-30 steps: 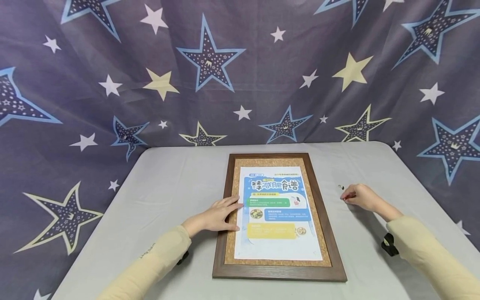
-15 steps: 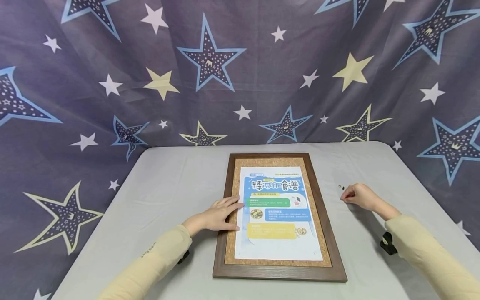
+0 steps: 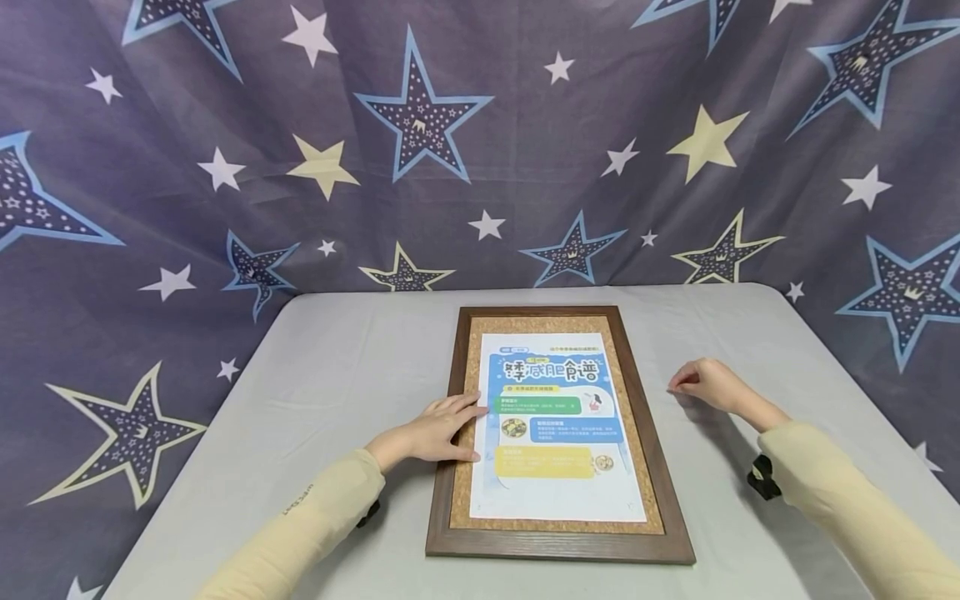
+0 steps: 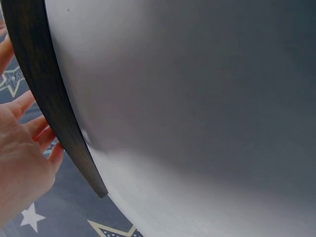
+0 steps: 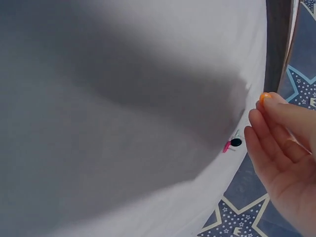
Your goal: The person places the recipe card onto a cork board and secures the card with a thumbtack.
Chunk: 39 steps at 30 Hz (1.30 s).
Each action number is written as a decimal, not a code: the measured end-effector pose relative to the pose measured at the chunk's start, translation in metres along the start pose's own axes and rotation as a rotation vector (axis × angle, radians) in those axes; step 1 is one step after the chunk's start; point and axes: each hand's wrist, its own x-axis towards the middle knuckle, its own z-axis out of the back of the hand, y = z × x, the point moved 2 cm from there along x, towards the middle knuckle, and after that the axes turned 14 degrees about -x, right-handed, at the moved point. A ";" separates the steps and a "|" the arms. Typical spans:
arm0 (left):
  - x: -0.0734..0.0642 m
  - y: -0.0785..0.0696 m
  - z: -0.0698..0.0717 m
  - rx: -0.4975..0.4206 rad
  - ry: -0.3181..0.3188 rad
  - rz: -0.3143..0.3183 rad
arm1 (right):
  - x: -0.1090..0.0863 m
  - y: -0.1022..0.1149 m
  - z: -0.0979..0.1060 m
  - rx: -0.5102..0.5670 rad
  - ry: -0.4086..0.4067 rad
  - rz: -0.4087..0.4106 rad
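Observation:
My left hand (image 3: 435, 429) lies across the left side of a brown wooden frame (image 3: 660, 483), its fingers spread and fingertips on the edge of a printed paper sheet (image 3: 555, 500). That sheet lies on the cork board (image 3: 459, 510) inside the frame. To the right of the frame, my right hand (image 3: 708, 385) pinches a small orange push pin (image 5: 265, 97) between thumb and fingers; only its orange head shows in the right wrist view. Below those fingertips, a black push pin (image 5: 236, 142) and a pink push pin (image 5: 226, 146) lie on the table.
The framed board lies flat on a table with a pale grey cloth (image 3: 337, 350). Behind and beside the table hangs a dark curtain (image 3: 510, 150) printed with stars.
My right hand has shifted left and slightly away from me, toward the frame. The loose pins seen by its fingers earlier are now hidden in the head view. My left hand has stayed put.

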 end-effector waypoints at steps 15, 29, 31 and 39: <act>0.000 0.000 0.000 -0.006 0.009 0.007 | 0.033 0.015 0.003 0.048 -0.007 -0.028; 0.000 0.000 0.000 0.001 0.016 0.021 | 0.063 0.029 -0.002 0.077 -0.014 -0.094; 0.000 0.000 0.000 0.001 0.015 0.022 | 0.067 0.030 -0.004 0.079 -0.012 -0.105; 0.000 0.000 0.000 0.001 0.009 0.012 | 0.079 0.036 -0.010 0.094 -0.023 -0.132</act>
